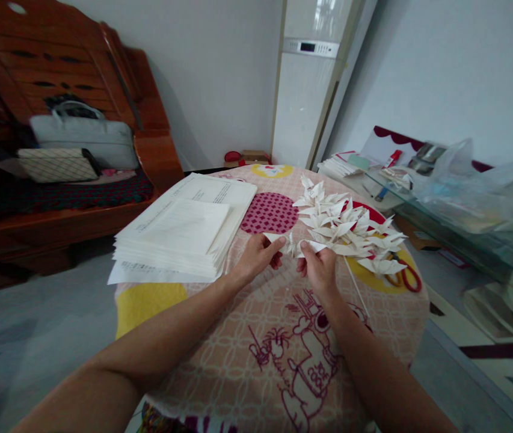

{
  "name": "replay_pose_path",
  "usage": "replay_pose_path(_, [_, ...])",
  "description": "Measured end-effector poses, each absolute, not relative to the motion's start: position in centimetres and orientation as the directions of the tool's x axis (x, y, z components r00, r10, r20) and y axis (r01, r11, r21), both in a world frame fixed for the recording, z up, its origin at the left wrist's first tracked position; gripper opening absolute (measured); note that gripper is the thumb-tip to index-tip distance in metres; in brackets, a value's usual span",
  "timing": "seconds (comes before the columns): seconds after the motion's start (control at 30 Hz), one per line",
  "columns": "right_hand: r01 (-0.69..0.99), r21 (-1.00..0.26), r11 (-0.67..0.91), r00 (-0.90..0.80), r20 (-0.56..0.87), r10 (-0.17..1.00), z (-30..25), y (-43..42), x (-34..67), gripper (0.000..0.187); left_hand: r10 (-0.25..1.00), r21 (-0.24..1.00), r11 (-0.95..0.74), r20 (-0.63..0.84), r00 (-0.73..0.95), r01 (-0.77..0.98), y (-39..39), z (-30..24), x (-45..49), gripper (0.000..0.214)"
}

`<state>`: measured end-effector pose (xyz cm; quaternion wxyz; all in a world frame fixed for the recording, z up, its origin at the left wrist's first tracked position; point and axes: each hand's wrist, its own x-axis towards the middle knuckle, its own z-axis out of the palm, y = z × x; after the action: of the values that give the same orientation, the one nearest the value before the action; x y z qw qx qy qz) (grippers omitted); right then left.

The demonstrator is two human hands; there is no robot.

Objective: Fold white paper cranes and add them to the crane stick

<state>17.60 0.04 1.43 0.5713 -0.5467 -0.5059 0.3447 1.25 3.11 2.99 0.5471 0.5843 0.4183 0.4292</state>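
Over the cloth (220, 355), I read left hand (258, 255) and right hand (322, 264) pinched closed on one crane (290, 246) — likely wing-shaping, next wanting even tension.

Tablecloth (220, 367): purple lettering on the printed cartoon dog's shirt (317, 374), seemingly "JOE COOL", first word less clear | paper stack (166, 234): dark printed lines on the top and bottom sheets, too small to read | floor-standing air conditioner (299, 96): control panel (311, 47) markings illegible
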Motion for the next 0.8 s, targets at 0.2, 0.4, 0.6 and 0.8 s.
replay_pose_path(0.2, [0.045, -0.978, 0.203, 0.180, 0.208, 0.962, 1.90, -0.22, 17.48, 0.042, 0.972, 0.994, 0.041, -0.015, 0.233, -0.104, 3.04, 3.20, 1.42, 0.044])
replay_pose_path(0.4, [-0.089, -0.978, 0.190, 0.124, 0.179, 0.976, 2.39, -0.42, 17.31, 0.039, 0.962, 0.959, 0.145, -0.080, 0.261, -0.242, 3.35, 3.20, 1.39, 0.040])
replay_pose_path(0.6, [-0.117, -0.973, 0.199, 0.138, 0.182, 0.973, 2.14, -0.27, 17.39, 0.038, 0.966, 0.944, 0.156, -0.085, 0.243, -0.291, 3.47, 3.34, 1.25, 0.041])
replay_pose_path(0.8, [-0.117, -0.976, 0.181, 0.144, 0.164, 0.976, 1.90, -0.02, 17.27, 0.038, 0.972, 0.921, 0.206, -0.154, 0.176, -0.332, 3.66, 3.21, 1.38, 0.041])
